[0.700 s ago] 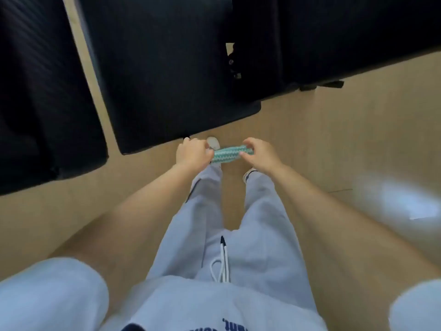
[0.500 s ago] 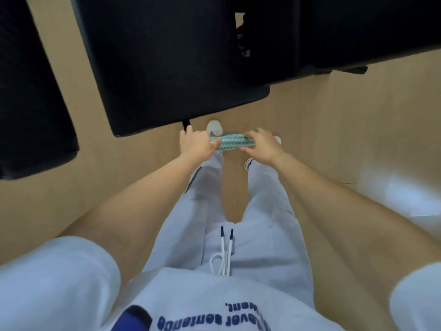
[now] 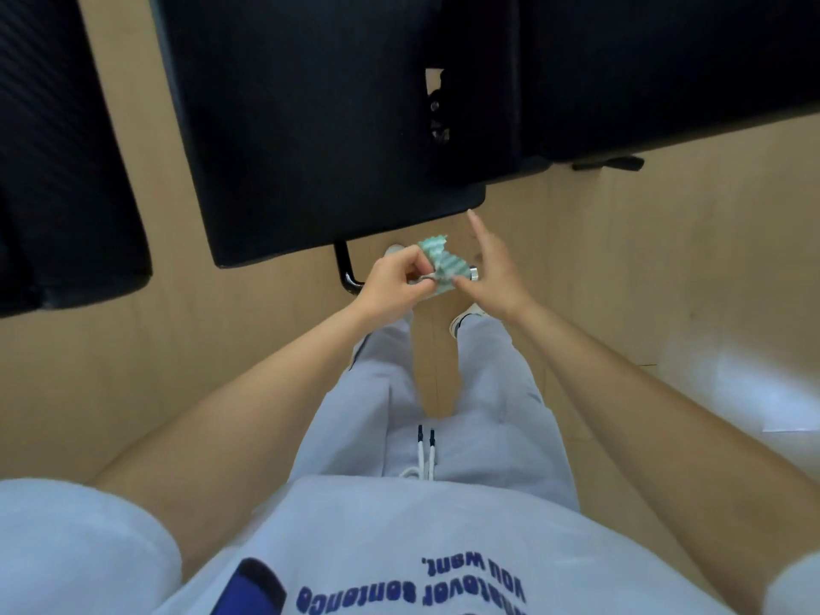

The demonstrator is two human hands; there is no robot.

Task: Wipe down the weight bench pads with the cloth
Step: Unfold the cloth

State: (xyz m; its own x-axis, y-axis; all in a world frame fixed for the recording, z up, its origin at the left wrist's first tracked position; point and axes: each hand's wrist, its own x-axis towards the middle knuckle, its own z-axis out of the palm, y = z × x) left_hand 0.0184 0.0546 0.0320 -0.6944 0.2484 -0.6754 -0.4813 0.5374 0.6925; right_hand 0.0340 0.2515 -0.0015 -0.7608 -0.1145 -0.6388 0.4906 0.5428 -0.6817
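A small teal-and-white patterned cloth [image 3: 446, 265] is bunched between my hands, just in front of the near edge of a black bench pad [image 3: 310, 126]. My left hand [image 3: 392, 284] pinches the cloth's lower left corner. My right hand [image 3: 494, 277] touches its right side with thumb and fingertip, the other fingers spread and the index finger pointing up toward the pad's corner. A second black pad [image 3: 643, 68] lies to the right, beyond a gap with metal hardware [image 3: 437, 108].
Another black pad [image 3: 57, 170] fills the left edge. A black frame tube [image 3: 346, 270] curves down under the middle pad. The floor [image 3: 643, 259] is light wood. My legs in grey trousers and white shoes stand below the hands.
The cloth was stretched as a tight roll between both fists; now it is loosened and bunched, my right hand has opened its fingers, and the hands sit slightly closer together.
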